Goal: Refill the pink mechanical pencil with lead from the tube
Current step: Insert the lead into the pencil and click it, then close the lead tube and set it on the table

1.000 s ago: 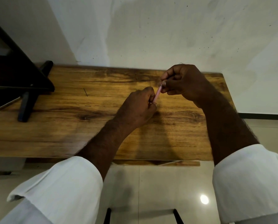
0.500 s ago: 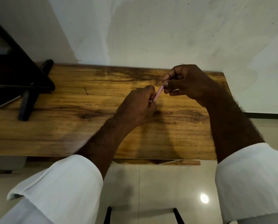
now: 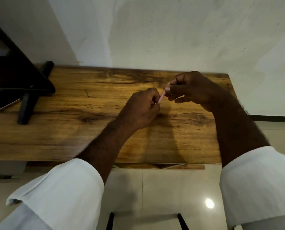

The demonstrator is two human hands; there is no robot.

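My left hand (image 3: 141,110) is closed around the lower part of the pink mechanical pencil (image 3: 162,96), which slants up to the right above the wooden table (image 3: 72,130). My right hand (image 3: 193,90) pinches the pencil's upper end with thumb and fingertips; a pale cap-like piece (image 3: 167,87) shows there. Only a short pink stretch of the pencil shows between the hands. A thin dark lead (image 3: 87,93) lies on the table to the left. I cannot see the lead tube.
A black stand (image 3: 27,103) with a dark tilted panel sits at the table's left end, with a phone (image 3: 4,106) under it. The white wall rises right behind the table. Tiled floor and black chair legs (image 3: 110,220) lie below the near edge.
My right hand has shifted slightly right and lower its fingers around the pencil's top end. The left hand has stayed in place holding the pencil.
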